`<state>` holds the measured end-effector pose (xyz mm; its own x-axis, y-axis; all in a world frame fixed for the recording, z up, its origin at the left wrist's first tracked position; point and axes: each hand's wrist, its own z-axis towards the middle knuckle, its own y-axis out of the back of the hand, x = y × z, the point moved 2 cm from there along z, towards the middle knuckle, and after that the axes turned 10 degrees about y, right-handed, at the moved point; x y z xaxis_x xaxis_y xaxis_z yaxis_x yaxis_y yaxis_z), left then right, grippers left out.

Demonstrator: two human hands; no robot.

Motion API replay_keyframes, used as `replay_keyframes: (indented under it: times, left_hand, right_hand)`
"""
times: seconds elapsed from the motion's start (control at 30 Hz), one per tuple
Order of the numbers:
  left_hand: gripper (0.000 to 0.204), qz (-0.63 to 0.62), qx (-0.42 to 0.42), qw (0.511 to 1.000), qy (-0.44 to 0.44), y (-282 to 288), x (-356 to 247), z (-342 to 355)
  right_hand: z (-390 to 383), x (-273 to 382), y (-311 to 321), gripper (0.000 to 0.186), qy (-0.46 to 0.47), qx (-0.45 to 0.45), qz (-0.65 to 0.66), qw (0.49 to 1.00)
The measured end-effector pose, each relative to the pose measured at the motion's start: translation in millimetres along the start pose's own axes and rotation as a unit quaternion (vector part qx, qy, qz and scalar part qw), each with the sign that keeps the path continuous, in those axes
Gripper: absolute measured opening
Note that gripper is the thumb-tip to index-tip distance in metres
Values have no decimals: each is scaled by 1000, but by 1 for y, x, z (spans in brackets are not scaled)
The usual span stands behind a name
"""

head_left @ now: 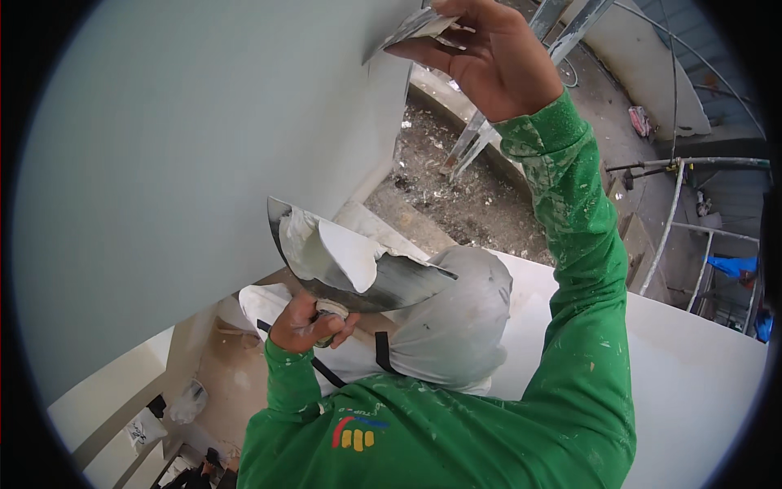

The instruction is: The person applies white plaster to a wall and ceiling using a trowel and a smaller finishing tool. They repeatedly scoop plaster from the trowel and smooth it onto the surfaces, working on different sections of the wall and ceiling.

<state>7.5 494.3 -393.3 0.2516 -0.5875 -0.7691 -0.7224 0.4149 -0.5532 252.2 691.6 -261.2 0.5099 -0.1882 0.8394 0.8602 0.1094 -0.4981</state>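
Observation:
My left hand (303, 328) is wrapped round the short handle of a broad steel trowel (407, 284) with a curved edge. A thick heap of white putty (330, 248) lies on that blade, mostly toward its left end. Raised at the top of the view, my right hand (501, 65) grips a thin, flat putty knife (415, 31). Its blade meets or nearly meets the right part of the pale grey-white wall (195, 155); the exact contact I cannot tell. Putty spatters mark my green right sleeve (570, 236).
A white surface (668, 375) spreads to the right of my pale-trousered knee (456, 318). Beyond the wall's edge, a debris-strewn floor (464, 204) lies lower down. Metal scaffold tubes (664, 232) stand at right, and metal struts (472, 147) behind my right arm. A plastic bag (189, 402) sits lower left.

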Motion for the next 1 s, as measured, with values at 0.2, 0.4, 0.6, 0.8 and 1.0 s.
replay_keyframes:
  times: [0.2,0.4,0.6,0.8,1.0]
  left_hand:
    - [49,31,7,999,7,-8,-2,-2]
    - [50,15,-41,999,-15,-11,3,-20]
    - [49,-2,-92,996,-14,-15,6,-29]
    - [53,-17,-116,993,-12,-20,9,-32]
    - [51,14,-91,995,-36,-22,9,-32]
  right_hand:
    - [-10,79,-19,19,65,111,-2,992]
    - [-49,-85,122,18,-64,-80,31,994]
    - [-73,-304,215,23,-229,-231,129,937]
    - [-69,-361,225,32,-232,-226,128,937]
    - [-33,-255,150,20,-258,-182,65,947]
